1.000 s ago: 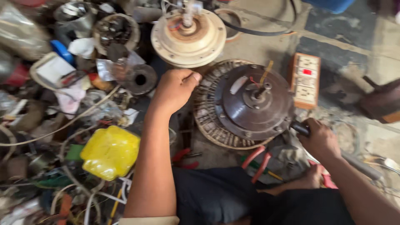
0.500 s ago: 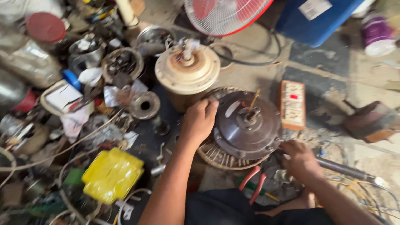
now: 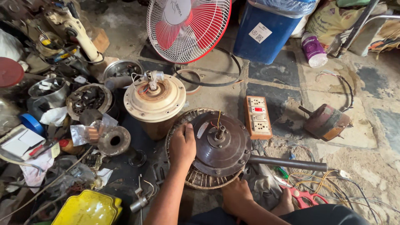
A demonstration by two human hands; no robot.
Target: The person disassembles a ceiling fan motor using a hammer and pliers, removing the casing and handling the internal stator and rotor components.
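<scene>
A dark brown round fan motor (image 3: 221, 143) lies on the floor on a ring of windings (image 3: 200, 179), with a short shaft and thin wires at its centre. My left hand (image 3: 182, 146) grips the motor's left edge, thumb up. At the motor's near edge, my right hand (image 3: 235, 192) holds on with its fingers tucked under the rim and hidden. A dark metal rod (image 3: 287, 163) sticks out from the motor to the right, apart from both hands.
A cream fan motor (image 3: 155, 100) stands just behind my left hand. An orange switchboard (image 3: 258, 116), a rusty housing (image 3: 327, 121), red-handled pliers (image 3: 304, 195) and loose wires lie right. A table fan (image 3: 185, 27) and blue bin (image 3: 271, 29) stand behind. Parts and a yellow container (image 3: 87, 208) crowd the left.
My right hand has left the dark rod on the right and come to the motor's near edge. My left hand stays on the left edge. The view has tilted up.
</scene>
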